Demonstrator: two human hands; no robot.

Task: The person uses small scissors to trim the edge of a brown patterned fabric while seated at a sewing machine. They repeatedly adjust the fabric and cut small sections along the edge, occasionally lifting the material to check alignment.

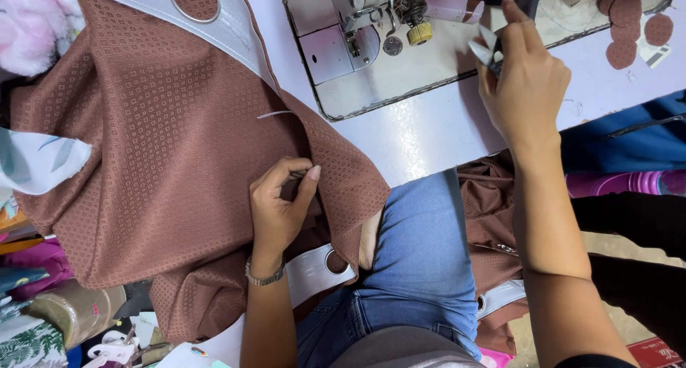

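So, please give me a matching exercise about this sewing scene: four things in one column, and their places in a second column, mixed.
Things:
1. left hand
2. right hand
3. round fabric cut-outs
4. sewing machine

Places:
A. at the far right end of the table
B. raised by the machine, holding small thread snips
C. at the top middle of the picture, on the pale table
D. pinching the brown fabric on the lap

Pairs: 1-D, 2-B, 3-A, 4-C

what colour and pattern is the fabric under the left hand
Reddish-brown fabric with a small diamond grid weave, clearest in the head view.
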